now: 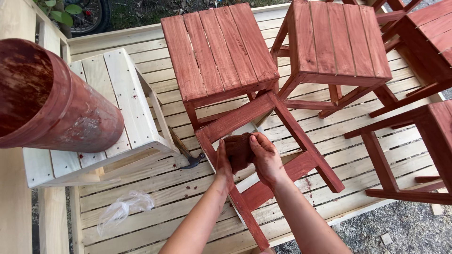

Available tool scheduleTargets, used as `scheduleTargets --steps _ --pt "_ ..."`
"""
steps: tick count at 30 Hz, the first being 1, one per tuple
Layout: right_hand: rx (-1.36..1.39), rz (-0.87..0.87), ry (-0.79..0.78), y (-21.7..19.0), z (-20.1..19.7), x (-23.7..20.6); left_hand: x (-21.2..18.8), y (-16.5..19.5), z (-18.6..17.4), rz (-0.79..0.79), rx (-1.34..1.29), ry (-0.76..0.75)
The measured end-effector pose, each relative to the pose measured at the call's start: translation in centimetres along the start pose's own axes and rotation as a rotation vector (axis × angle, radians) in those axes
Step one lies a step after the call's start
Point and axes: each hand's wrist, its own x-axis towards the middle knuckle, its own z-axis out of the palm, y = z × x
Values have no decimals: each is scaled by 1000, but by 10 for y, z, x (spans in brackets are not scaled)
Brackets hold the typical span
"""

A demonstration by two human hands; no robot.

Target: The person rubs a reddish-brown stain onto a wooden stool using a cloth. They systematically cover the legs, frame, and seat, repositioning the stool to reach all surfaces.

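Stained cloth (238, 150): lower part hidden between both hands. Hammer (187, 157): handle top tucked under the unpainted stool (117, 101). Red bucket (52, 101) cut by left edge (contents unreadable). Far-right stools (431, 37) cropped.

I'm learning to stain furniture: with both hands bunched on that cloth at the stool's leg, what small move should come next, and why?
Probably draw the stained cloth down the pale inner face of the stool leg. Both the left hand and right hand grip the cloth right there, and that face looks unstained while the top faces are already red.
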Motion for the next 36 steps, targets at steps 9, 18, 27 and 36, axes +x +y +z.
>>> scheduleTargets --steps 9,18,27,36 --pt "114 -34 208 -6 -40 2 -31 26 28 -172 -175 -400" --pt "97 53 390 53 -91 14 -31 35 40 -57 187 -316" --pt "487 128 -53 54 -48 -7 -22 44 39 502 1448 -48" --pt "-257 -193 507 -15 -120 95 43 23 -71 676 1027 459"
